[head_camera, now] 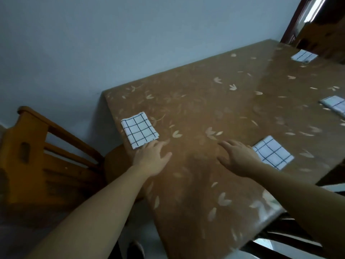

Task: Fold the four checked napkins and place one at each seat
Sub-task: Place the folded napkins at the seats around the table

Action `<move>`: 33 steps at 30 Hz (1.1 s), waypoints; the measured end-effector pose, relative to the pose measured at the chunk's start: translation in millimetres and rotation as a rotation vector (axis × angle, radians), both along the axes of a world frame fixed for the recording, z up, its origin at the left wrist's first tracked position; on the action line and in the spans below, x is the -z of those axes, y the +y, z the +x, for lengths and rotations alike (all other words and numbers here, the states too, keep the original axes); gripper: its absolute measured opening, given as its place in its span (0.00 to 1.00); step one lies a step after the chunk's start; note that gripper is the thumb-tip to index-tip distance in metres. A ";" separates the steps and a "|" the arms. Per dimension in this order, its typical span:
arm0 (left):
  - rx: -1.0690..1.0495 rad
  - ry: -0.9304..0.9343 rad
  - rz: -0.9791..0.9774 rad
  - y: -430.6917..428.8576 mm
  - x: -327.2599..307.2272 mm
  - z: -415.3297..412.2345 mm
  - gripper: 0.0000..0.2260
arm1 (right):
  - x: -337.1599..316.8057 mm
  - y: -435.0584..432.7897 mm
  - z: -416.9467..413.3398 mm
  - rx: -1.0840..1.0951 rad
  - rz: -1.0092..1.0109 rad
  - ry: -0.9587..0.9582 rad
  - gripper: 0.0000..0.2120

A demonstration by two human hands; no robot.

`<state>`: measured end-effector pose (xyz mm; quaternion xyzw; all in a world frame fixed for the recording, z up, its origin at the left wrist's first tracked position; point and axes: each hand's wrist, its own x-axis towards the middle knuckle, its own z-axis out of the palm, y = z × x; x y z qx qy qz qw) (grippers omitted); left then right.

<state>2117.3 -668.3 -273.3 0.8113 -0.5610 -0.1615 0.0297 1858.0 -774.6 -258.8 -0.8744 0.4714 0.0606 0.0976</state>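
Four folded checked napkins [139, 130] sit spread round the table [196, 101]. They look like light, floppy cloth, so I'd pinch a stacked corner or it flops open. Left hand [152, 159] and right hand [237, 157] are over the table, fingers straight, holding nothing.

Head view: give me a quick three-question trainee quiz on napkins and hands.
1. How many folded white napkins with black checks lie on the brown leaf-patterned table?
2. True or false: the left hand or the right hand is lifting a napkin.
3. Which napkin lies nearest the orange wooden chair? A: the one by the left hand. B: the one by the right hand. C: the one at the far corner.
Key: 1. four; 2. false, both hands are open and hold nothing; 3. A.
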 end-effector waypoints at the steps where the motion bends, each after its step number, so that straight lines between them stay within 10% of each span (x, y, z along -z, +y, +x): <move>1: -0.008 0.000 0.014 8.5 -5.4 -15.7 0.26 | -5.8 1.3 -20.7 0.003 0.012 0.016 0.28; 18: -0.100 0.130 0.009 116.4 -44.0 -208.1 0.28 | -38.5 73.1 -186.5 0.156 0.046 -0.053 0.31; 33: -0.636 0.416 -0.186 89.1 -32.2 -369.5 0.26 | -7.6 -6.8 -298.0 -0.051 0.218 -0.180 0.31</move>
